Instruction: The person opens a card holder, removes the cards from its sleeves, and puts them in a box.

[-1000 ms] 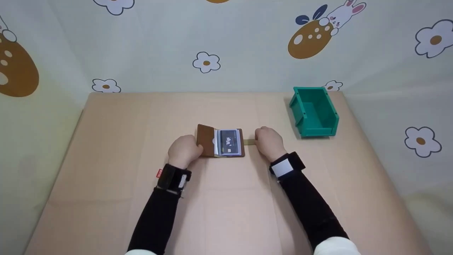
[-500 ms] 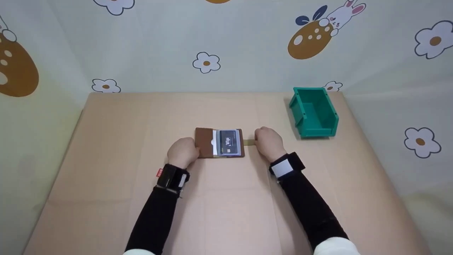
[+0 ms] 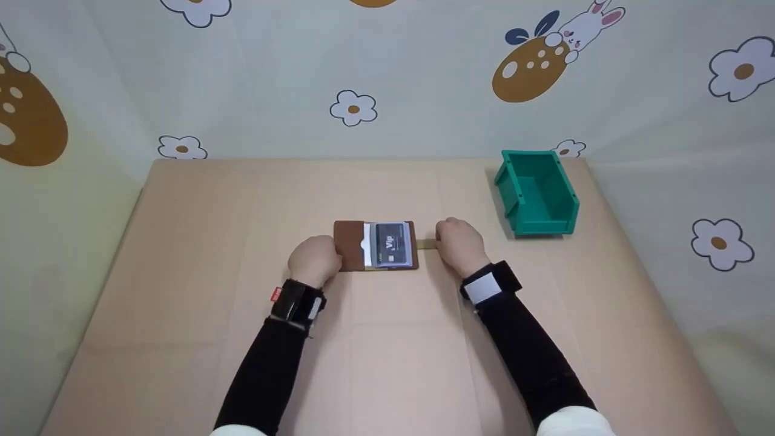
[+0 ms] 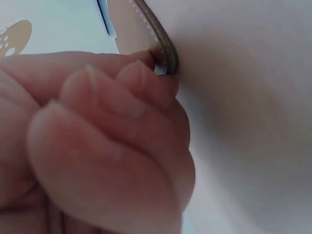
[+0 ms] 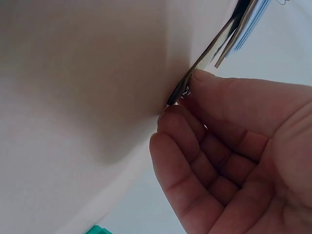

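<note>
A brown card wallet [image 3: 350, 245] lies unfolded near the middle of the table, a dark card marked "Vip" [image 3: 391, 243] showing in its clear sleeves. My left hand [image 3: 315, 261] pinches the wallet's left cover near its lower left edge; in the left wrist view the stitched cover edge [image 4: 163, 41] sits between thumb and fingers. At the wallet's right side, my right hand [image 3: 461, 245] pinches the end of its closing strap [image 3: 426, 244]. The right wrist view shows the strap [image 5: 207, 53] between thumb and index finger, with the sleeves' edges [image 5: 251, 24] beyond.
A green plastic bin [image 3: 542, 206] stands at the table's back right corner, its low front towards me. The table [image 3: 242, 200] has a beige cover. Patterned cloth walls [image 3: 272, 79] rise behind it and on both sides.
The wallet's left cover has come down from a raised tilt to lie flatter, my left hand shifting slightly left with it. My right hand has kept its place on the strap.
</note>
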`<state>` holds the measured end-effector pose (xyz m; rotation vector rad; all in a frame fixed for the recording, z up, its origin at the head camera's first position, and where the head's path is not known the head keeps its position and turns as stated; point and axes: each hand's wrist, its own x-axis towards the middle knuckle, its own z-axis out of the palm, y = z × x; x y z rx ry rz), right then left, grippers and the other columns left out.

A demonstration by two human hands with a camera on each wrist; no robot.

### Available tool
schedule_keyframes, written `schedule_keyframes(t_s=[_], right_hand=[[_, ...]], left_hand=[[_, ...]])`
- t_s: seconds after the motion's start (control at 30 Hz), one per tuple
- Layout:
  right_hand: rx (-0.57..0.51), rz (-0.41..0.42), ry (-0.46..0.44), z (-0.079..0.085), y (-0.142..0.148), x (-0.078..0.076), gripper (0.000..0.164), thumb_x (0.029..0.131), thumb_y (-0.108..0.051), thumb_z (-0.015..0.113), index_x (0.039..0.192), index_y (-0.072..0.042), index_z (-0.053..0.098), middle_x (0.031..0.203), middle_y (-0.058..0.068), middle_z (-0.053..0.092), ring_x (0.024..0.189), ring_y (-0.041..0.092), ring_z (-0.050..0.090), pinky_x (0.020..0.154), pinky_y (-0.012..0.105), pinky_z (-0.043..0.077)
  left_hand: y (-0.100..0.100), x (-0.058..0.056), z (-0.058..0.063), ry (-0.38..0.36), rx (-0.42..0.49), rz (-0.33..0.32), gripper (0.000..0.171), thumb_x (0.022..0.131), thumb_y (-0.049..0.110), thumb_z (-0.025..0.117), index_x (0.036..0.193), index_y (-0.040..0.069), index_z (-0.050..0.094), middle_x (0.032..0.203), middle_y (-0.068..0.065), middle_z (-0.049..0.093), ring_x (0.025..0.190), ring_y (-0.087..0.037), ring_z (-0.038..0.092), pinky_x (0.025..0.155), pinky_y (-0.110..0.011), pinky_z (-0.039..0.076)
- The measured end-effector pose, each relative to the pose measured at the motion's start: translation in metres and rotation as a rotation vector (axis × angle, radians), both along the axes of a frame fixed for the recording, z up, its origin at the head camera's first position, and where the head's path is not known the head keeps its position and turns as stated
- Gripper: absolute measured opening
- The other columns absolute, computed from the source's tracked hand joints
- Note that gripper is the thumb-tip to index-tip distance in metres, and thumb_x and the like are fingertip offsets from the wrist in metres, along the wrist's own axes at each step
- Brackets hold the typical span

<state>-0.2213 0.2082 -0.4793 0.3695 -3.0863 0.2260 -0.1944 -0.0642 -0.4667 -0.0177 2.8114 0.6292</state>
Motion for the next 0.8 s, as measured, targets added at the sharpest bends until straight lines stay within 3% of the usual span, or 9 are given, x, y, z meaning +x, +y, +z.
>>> schedule_keyframes(t_s=[0.33, 0.6, 0.8], right_hand=[[0.029, -0.013, 0.026, 0.003, -0.005, 0.003, 0.006, 0.086, -0.005, 0.067, 0.084, 0.0, 0.07, 0.082, 0.016, 0.063, 0.078, 0.035, 0.064, 0.066, 0.046, 0.053], [-0.079, 0.015, 0.058, 0.017, -0.021, 0.007, 0.009, 0.088, -0.006, 0.069, 0.093, -0.003, 0.076, 0.089, 0.011, 0.066, 0.085, 0.029, 0.065, 0.074, 0.041, 0.054], [-0.141, 0.053, 0.009, 0.016, -0.032, 0.005, 0.006, 0.087, -0.008, 0.074, 0.092, -0.006, 0.077, 0.088, 0.008, 0.067, 0.085, 0.026, 0.065, 0.076, 0.039, 0.053]], left_hand=[[-0.001, 0.0, -0.004, 0.031, -0.005, 0.006, 0.019, 0.092, 0.015, 0.061, 0.077, 0.004, 0.067, 0.088, -0.012, 0.069, 0.072, -0.024, 0.06, 0.06, -0.041, 0.051], [-0.001, 0.001, -0.005, 0.049, -0.013, 0.013, 0.018, 0.091, 0.016, 0.062, 0.08, 0.003, 0.068, 0.091, -0.014, 0.07, 0.075, -0.026, 0.062, 0.064, -0.045, 0.053], [-0.001, 0.001, -0.006, 0.059, -0.006, 0.004, 0.019, 0.09, 0.014, 0.06, 0.076, 0.004, 0.067, 0.087, -0.012, 0.069, 0.074, -0.025, 0.062, 0.061, -0.043, 0.052]])
